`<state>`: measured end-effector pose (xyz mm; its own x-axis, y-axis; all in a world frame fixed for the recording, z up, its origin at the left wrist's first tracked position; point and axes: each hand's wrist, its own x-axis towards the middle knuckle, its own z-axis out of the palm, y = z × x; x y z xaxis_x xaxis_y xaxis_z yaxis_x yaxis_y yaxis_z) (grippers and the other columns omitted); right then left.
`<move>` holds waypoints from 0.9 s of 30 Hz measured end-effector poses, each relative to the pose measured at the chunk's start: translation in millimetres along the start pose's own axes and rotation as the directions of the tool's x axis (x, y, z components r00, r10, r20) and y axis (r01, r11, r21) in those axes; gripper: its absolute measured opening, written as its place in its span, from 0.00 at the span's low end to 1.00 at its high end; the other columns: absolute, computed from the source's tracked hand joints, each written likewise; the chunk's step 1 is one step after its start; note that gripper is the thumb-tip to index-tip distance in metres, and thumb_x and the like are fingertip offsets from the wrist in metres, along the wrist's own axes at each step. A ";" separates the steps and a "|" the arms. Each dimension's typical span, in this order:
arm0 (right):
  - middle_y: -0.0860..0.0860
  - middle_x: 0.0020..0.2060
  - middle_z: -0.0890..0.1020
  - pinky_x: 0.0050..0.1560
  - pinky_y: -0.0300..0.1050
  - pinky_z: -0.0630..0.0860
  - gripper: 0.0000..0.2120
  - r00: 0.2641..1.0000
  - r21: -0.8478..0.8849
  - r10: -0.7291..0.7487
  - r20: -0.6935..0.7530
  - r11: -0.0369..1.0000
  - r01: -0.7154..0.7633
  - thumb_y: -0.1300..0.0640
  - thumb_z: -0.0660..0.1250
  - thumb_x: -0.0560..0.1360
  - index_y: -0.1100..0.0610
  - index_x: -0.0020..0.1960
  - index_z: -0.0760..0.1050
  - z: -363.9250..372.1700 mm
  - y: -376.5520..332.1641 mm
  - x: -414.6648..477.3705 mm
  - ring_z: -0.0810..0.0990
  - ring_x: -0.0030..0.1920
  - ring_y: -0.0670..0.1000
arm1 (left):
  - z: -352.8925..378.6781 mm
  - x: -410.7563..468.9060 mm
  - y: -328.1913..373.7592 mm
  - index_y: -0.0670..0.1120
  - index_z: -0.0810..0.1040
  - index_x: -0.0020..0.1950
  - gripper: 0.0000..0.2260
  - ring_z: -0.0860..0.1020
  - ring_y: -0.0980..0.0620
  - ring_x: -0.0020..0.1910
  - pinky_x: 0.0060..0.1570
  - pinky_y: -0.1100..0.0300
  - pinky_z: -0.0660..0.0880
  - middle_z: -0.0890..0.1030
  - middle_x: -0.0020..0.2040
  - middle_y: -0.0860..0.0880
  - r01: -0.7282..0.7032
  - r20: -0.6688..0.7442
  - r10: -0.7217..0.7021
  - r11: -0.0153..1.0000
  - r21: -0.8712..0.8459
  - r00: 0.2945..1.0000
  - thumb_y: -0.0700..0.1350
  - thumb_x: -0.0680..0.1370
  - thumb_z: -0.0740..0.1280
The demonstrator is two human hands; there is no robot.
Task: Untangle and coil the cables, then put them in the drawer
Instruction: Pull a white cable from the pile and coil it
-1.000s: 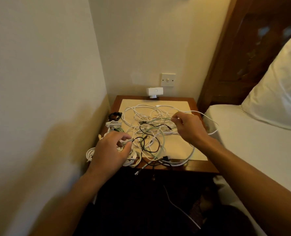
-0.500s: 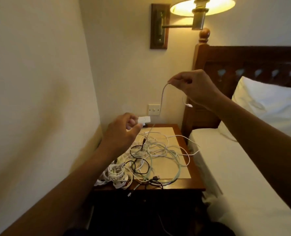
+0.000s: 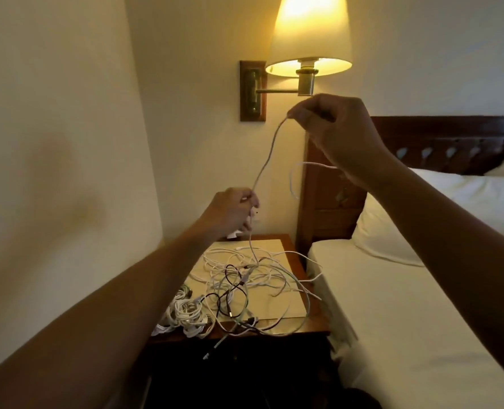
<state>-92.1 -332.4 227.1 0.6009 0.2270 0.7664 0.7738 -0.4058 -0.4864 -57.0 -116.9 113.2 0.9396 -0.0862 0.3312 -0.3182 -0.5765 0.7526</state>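
Cable (image 3: pixel 267 160) pulled higher, right hand (image 3: pixel 339 134) raised, left hand (image 3: pixel 233 211) pinching

Bare left hand (image 3: pixel 230 212), bare right hand (image 3: pixel 340 134)

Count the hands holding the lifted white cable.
2. The right hand pinches the white cable up near the wall lamp. The left hand grips it lower down, above the tangle on the bedside table. No other hands show.
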 end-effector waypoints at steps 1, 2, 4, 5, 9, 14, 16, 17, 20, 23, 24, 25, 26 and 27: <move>0.44 0.43 0.81 0.43 0.33 0.71 0.10 0.999 -0.043 0.028 0.025 0.999 -0.027 0.53 0.64 0.84 0.55 0.60 0.82 -4.5 5.6 -4.8 0.77 0.37 0.36 | -6.3 1.8 1.2 0.43 0.80 0.53 0.09 0.85 0.45 0.38 0.39 0.56 0.84 0.84 0.49 0.38 0.022 -0.053 -0.028 0.993 -0.119 0.998 0.43 0.85 0.61; 0.44 0.41 0.80 0.40 0.33 0.70 0.10 0.996 -0.102 0.065 0.063 0.993 -0.058 0.53 0.63 0.85 0.55 0.59 0.81 -8.5 12.4 -10.2 0.76 0.35 0.37 | -13.8 4.3 3.1 0.41 0.80 0.54 0.09 0.85 0.42 0.41 0.44 0.53 0.85 0.83 0.50 0.36 0.019 -0.109 -0.048 0.969 -0.246 0.993 0.42 0.86 0.61; 0.45 0.38 0.78 0.35 0.35 0.69 0.06 0.975 -0.241 0.151 0.161 0.964 -0.109 0.54 0.62 0.85 0.51 0.56 0.78 -14.5 29.2 -22.5 0.74 0.33 0.42 | -32.1 9.5 9.4 0.39 0.80 0.55 0.08 0.84 0.41 0.45 0.53 0.47 0.84 0.82 0.49 0.36 -0.035 -0.206 -0.071 0.882 -0.470 0.976 0.40 0.85 0.62; 0.45 0.38 0.78 0.36 0.36 0.70 0.05 0.958 -0.297 0.195 0.212 0.946 -0.127 0.55 0.61 0.85 0.51 0.54 0.77 -16.5 37.7 -28.9 0.75 0.34 0.43 | -41.8 11.7 12.7 0.40 0.81 0.56 0.07 0.84 0.42 0.46 0.55 0.47 0.83 0.82 0.48 0.38 -0.072 -0.243 -0.069 0.846 -0.529 0.968 0.40 0.84 0.63; 0.49 0.42 0.82 0.46 0.43 0.80 0.07 0.855 -0.436 0.363 0.371 0.881 -0.185 0.58 0.62 0.84 0.49 0.50 0.75 -10.3 67.4 -49.7 0.82 0.42 0.45 | -66.5 19.2 24.4 0.44 0.84 0.54 0.05 0.84 0.50 0.51 0.58 0.56 0.81 0.85 0.50 0.45 -0.249 -0.336 0.128 0.904 -0.348 0.933 0.40 0.79 0.73; 0.49 0.50 0.83 0.53 0.46 0.81 0.05 0.760 -0.499 0.456 0.464 0.843 -0.200 0.57 0.67 0.82 0.47 0.51 0.74 26.1 82.9 -56.6 0.82 0.52 0.50 | -60.5 17.8 26.0 0.48 0.86 0.52 0.04 0.82 0.59 0.52 0.57 0.60 0.79 0.86 0.50 0.53 -0.276 -0.214 0.274 0.961 0.018 0.938 0.42 0.78 0.73; 0.50 0.54 0.82 0.57 0.48 0.81 0.11 0.738 -0.378 0.470 0.484 0.873 -0.308 0.59 0.70 0.80 0.49 0.59 0.74 41.8 83.5 -55.1 0.82 0.55 0.50 | -53.0 14.2 20.7 0.48 0.86 0.52 0.04 0.82 0.59 0.52 0.57 0.59 0.78 0.86 0.50 0.54 -0.277 -0.193 0.277 0.961 0.028 0.941 0.43 0.78 0.73; 0.50 0.57 0.81 0.58 0.49 0.81 0.17 0.725 -0.278 0.475 0.499 0.880 -0.385 0.59 0.71 0.79 0.51 0.65 0.72 49.5 82.3 -53.6 0.81 0.57 0.51 | -49.5 13.3 18.6 0.48 0.86 0.52 0.04 0.82 0.59 0.52 0.58 0.58 0.79 0.86 0.50 0.54 -0.275 -0.189 0.273 0.961 0.020 0.943 0.43 0.78 0.73; 0.51 0.66 0.77 0.58 0.46 0.77 0.34 0.727 -0.024 0.467 0.503 0.849 -0.528 0.53 0.75 0.76 0.53 0.77 0.64 75.6 73.7 -48.5 0.78 0.64 0.53 | -41.3 14.1 15.1 0.48 0.86 0.53 0.04 0.82 0.56 0.54 0.59 0.55 0.79 0.85 0.51 0.53 -0.265 -0.180 0.262 0.964 0.006 0.948 0.43 0.79 0.73; 0.51 0.64 0.79 0.58 0.49 0.79 0.36 0.758 0.060 0.461 0.462 0.836 -0.545 0.45 0.75 0.76 0.55 0.77 0.64 104.0 73.1 -43.3 0.80 0.61 0.53 | -35.1 16.4 13.7 0.49 0.86 0.54 0.06 0.81 0.57 0.56 0.60 0.56 0.78 0.85 0.53 0.54 -0.267 -0.146 0.270 0.963 0.043 0.952 0.42 0.80 0.71; 0.51 0.61 0.82 0.56 0.49 0.81 0.33 0.773 0.057 0.451 0.446 0.848 -0.528 0.45 0.74 0.76 0.55 0.76 0.67 111.8 75.7 -42.2 0.82 0.58 0.53 | -33.7 17.3 13.2 0.49 0.86 0.55 0.06 0.81 0.57 0.56 0.59 0.57 0.78 0.85 0.53 0.54 -0.279 -0.128 0.285 0.958 0.065 0.950 0.42 0.80 0.71; 0.50 0.57 0.83 0.52 0.47 0.83 0.27 0.792 0.039 0.432 0.431 0.868 -0.494 0.46 0.73 0.77 0.54 0.72 0.71 118.6 79.9 -41.2 0.84 0.53 0.52 | -32.9 18.1 12.7 0.48 0.86 0.55 0.06 0.81 0.58 0.55 0.58 0.57 0.79 0.85 0.53 0.54 -0.293 -0.113 0.301 0.953 0.078 0.947 0.42 0.80 0.71; 0.50 0.53 0.84 0.46 0.44 0.83 0.20 0.813 0.015 0.407 0.417 0.891 -0.454 0.48 0.72 0.79 0.53 0.68 0.75 123.5 83.7 -40.9 0.85 0.50 0.51 | -32.7 18.8 12.1 0.48 0.86 0.56 0.06 0.82 0.58 0.53 0.57 0.58 0.80 0.85 0.53 0.54 -0.308 -0.101 0.315 0.948 0.075 0.944 0.42 0.80 0.71; 0.51 0.51 0.85 0.41 0.40 0.81 0.14 0.829 0.007 0.385 0.405 0.906 -0.424 0.50 0.70 0.80 0.52 0.64 0.78 127.0 88.1 -40.8 0.84 0.46 0.49 | -33.1 19.3 11.4 0.46 0.86 0.56 0.07 0.83 0.57 0.52 0.55 0.58 0.81 0.85 0.52 0.52 -0.321 -0.091 0.326 0.945 0.064 0.941 0.41 0.80 0.72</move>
<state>-22.9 -265.0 99.6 0.8774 0.3908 0.2781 0.4474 -0.4576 -0.7684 -46.7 -98.2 147.1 0.7687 -0.1949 0.6091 -0.5945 -0.5690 0.5682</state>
